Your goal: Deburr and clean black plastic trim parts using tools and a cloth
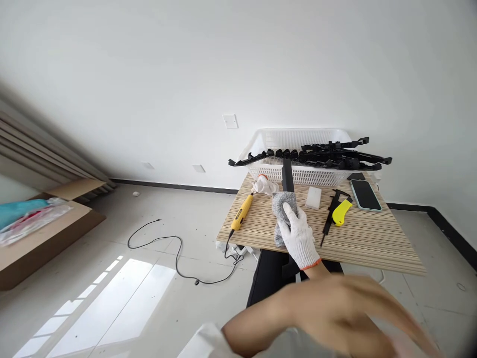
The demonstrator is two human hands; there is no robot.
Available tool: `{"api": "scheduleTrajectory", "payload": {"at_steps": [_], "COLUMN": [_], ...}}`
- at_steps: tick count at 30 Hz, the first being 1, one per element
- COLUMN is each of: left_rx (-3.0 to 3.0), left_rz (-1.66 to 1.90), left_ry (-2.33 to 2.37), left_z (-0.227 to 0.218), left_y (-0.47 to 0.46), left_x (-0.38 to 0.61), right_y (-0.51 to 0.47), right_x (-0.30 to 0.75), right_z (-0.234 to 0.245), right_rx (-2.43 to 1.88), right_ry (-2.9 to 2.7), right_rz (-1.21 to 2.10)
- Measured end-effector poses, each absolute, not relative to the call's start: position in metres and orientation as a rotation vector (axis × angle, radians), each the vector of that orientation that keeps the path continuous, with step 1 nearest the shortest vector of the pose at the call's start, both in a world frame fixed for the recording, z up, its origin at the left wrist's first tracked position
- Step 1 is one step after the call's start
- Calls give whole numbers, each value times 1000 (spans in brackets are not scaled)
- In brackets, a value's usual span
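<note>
My left hand (pixel 298 233), in a white knit glove, is closed over a grey cloth (pixel 282 205) on the striped wooden table (pixel 372 243). The cloth wraps the near end of a black bar (pixel 286 175) that points toward a white basket (pixel 298 136). My right hand (pixel 387 313) is bare and hangs low in the foreground, smeared by motion, with its fingers unclear. A second white glove (pixel 265 185) lies crumpled next to the bar.
Long black plastic parts (pixel 335 154) lie across the basket. On the table are a yellow corded tool (pixel 242 211), a white block (pixel 313 197), a black caliper (pixel 330 214), a yellow knife (pixel 342 211) and a phone (pixel 365 194). A cable (pixel 167 248) and cardboard box (pixel 37 233) sit on the floor.
</note>
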State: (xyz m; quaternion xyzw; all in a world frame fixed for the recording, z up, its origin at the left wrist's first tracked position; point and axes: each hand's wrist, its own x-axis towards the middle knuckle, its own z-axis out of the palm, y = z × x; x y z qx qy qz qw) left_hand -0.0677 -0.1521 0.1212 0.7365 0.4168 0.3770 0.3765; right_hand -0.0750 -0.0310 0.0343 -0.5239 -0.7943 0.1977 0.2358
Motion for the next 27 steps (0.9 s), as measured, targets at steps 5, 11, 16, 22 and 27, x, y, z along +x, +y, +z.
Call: {"api": "scheduleTrajectory", "payload": {"at_steps": [5,11,16,22,27], "left_rx": [1512,1329,1241,1200,1225], "left_rz": [1341,1243,1067,1080,1004], "left_ry": [1694,1846,1613,1574,1538], "left_z": [48,11,19,7,6], "left_y": [-121,-137,-126,-124,-138], "left_x": [-139,-152,-147,-146,-143], "right_y": [-15,-2,-4,-5,21], "right_x": [-72,-67,-65,-65,-68], "right_z": [29,33,52,65,84], "right_rx": [-1277,-1077,-1011,-1137,-1187], "right_ry": [-1949,-1717,-1526,-1558,-1485], "right_rz": [849,1050,1024,1152,1283]}}
